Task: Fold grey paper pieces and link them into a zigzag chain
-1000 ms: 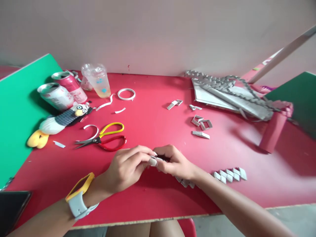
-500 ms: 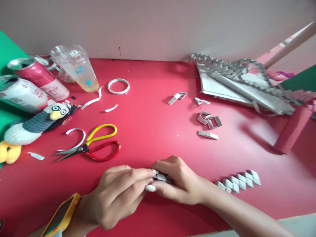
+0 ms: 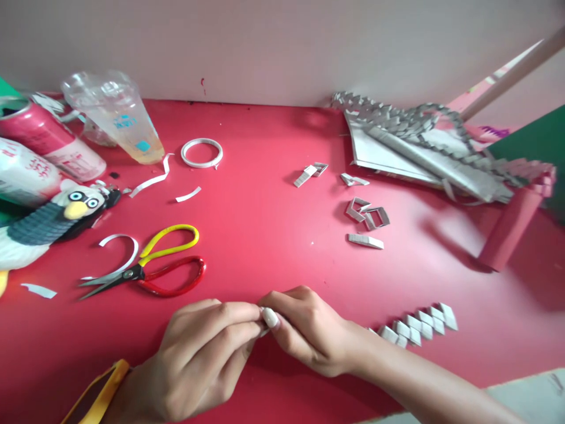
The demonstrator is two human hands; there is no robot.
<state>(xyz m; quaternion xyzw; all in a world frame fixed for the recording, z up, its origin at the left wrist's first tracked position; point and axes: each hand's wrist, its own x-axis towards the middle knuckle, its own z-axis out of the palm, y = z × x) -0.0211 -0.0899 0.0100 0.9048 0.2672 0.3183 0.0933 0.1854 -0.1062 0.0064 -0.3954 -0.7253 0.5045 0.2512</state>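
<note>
My left hand [image 3: 212,353] and my right hand [image 3: 306,333] meet low in the middle, fingertips pinched together on a small folded paper piece. The fingers hide nearly all of it now; its grey-white folds showed between them half a second ago. My right thumb, with a white nail, presses across the meeting point. Partly behind my right forearm lies a zigzag chain of folded paper links [image 3: 412,327]. Beyond my hands, loose folded paper links [image 3: 377,218] and a flat folded strip [image 3: 365,241] rest on the red table [image 3: 256,224].
Scissors [image 3: 132,274] with yellow and red handles lie left, near paper scraps [image 3: 39,290] and a tape roll [image 3: 202,153]. A plastic cup [image 3: 128,126], cans [image 3: 53,141] and a bird toy [image 3: 48,221] stand farther left. Woven paper chains [image 3: 388,115] and a pink cylinder [image 3: 507,227] are right.
My right thumb has moved up over the fingertips, and the paper piece visible between my hands is now covered. The view has shifted slightly, moving the table things left.
</note>
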